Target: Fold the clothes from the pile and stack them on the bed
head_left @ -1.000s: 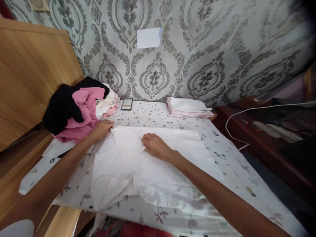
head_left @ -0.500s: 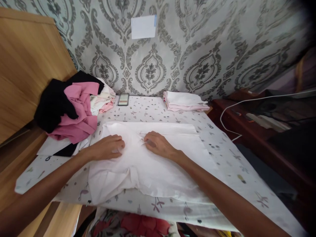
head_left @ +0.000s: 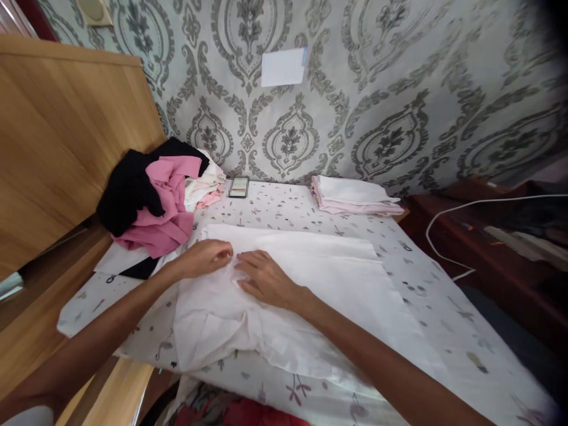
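A white garment (head_left: 310, 302) lies spread over the patterned cloth, flat on the right and bunched into folds at its lower left. My left hand (head_left: 207, 258) rests on its upper left part, fingers curled in and thumb close to them, pinching the fabric. Just to the right, my right hand (head_left: 266, 279) lies on the same garment with its fingers stretched out and its thumb apart. Small wrinkles show between the two hands. The fabric under my right palm is hidden.
A heap of black and pink clothes (head_left: 171, 189) sits at the back left by a wooden panel (head_left: 75, 130). Folded cloths (head_left: 355, 195) lie at the back right. A small framed card (head_left: 238, 187) stands near the wall. A white cable (head_left: 432, 219) hangs at right.
My right hand has moved left, close to my left hand, and its fingers have straightened. The wrinkles by the garment's top edge have smoothed. The view has shifted left.
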A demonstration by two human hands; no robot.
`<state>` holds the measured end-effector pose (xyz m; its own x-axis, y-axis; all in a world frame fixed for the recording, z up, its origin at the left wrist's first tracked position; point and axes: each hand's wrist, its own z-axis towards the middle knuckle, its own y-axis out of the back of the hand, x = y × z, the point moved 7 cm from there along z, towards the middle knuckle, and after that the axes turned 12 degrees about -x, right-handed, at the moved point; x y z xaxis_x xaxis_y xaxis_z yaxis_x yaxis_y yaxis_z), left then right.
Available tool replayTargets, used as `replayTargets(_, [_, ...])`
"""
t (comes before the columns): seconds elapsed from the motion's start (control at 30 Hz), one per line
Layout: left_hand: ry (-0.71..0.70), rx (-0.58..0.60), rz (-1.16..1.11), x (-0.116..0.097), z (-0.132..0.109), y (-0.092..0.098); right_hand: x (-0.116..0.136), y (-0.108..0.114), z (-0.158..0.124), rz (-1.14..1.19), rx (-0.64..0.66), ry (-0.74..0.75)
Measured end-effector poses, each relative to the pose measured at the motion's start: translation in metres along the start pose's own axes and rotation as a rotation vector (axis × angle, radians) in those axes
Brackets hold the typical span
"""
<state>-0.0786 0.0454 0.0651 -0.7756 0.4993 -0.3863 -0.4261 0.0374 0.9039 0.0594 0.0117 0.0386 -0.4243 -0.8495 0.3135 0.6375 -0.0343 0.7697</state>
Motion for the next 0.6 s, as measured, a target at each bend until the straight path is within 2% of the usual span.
replayTargets(0.07, [0.072, -0.141, -0.028, 0.026, 0.012, 0.004, 0.008, -0.008, 0.000, 0.006, 0.056, 0.018])
replayTargets(0.13, [0.127, -0.196, 0.018, 0.051, 0.021, -0.001, 0.012, -0.011, -0.001, 0.006, 0.083, 0.011])
replayTargets(0.27, [0.230, -0.052, 0.235, 0.085, 0.023, -0.025, 0.023, -0.010, -0.009, 0.067, 0.090, -0.010])
replayTargets(0.33, [0.277, 0.003, 0.314, 0.090, 0.020, -0.030, 0.028, -0.003, -0.013, 0.135, 0.062, -0.014])
replayTargets(0.4, [0.294, 0.030, 0.362, 0.087, 0.018, -0.029, 0.020, 0.012, -0.018, 0.176, -0.029, -0.066])
replayTargets(0.43, [0.291, 0.026, 0.376, 0.083, 0.018, -0.028, 0.008, 0.023, -0.023, 0.175, -0.094, -0.133])
replayTargets(0.5, [0.267, 0.001, 0.365, 0.073, 0.020, -0.026, -0.033, 0.054, -0.042, 0.118, -0.231, -0.360])
replayTargets(0.6, [0.213, -0.030, 0.270, 0.059, 0.030, -0.031, -0.113, 0.117, -0.097, -0.133, -0.373, -0.836])
